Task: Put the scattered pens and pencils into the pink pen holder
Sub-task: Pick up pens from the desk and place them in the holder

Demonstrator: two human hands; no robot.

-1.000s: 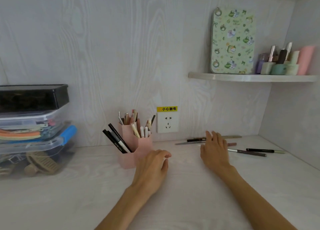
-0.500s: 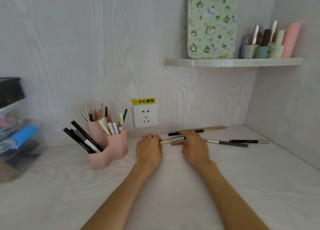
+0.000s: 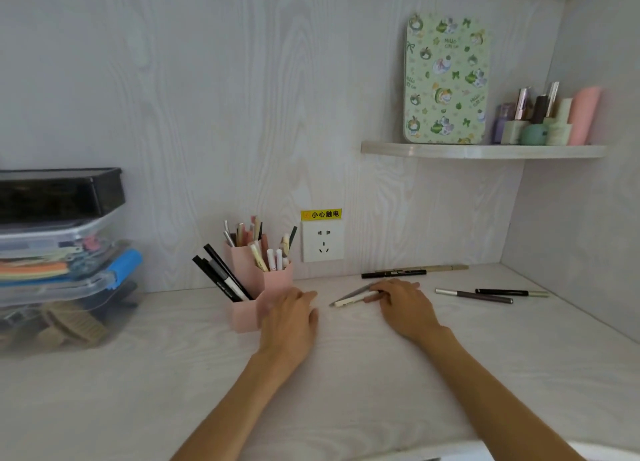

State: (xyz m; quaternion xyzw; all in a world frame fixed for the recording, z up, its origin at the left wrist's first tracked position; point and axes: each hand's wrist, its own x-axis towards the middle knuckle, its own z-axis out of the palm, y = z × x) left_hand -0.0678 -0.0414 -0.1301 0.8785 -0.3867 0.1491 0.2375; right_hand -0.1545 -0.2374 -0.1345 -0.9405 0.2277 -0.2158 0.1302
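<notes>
The pink pen holder (image 3: 247, 313) stands on the desk left of the wall socket, filled with several pens. My left hand (image 3: 289, 316) rests beside its right side, touching it, fingers together. My right hand (image 3: 403, 304) lies on the desk with its fingers closed around two pens (image 3: 351, 297), one grey and one white, whose tips point left. A black pen (image 3: 394, 273) and a beige pencil (image 3: 446, 268) lie by the back wall. To the right lie a brown pencil (image 3: 474, 296) and a black-and-silver pen (image 3: 512, 292).
Stacked clear storage boxes (image 3: 59, 263) with a black box on top fill the left side. A wall socket (image 3: 322, 242) sits behind the holder. A corner shelf (image 3: 485, 150) carries a green tin and cosmetics. The right wall closes the desk.
My right hand has pulled two pens away from the wall and gripped them. My left hand slid left to the holder's side. The view swung back to the left.
</notes>
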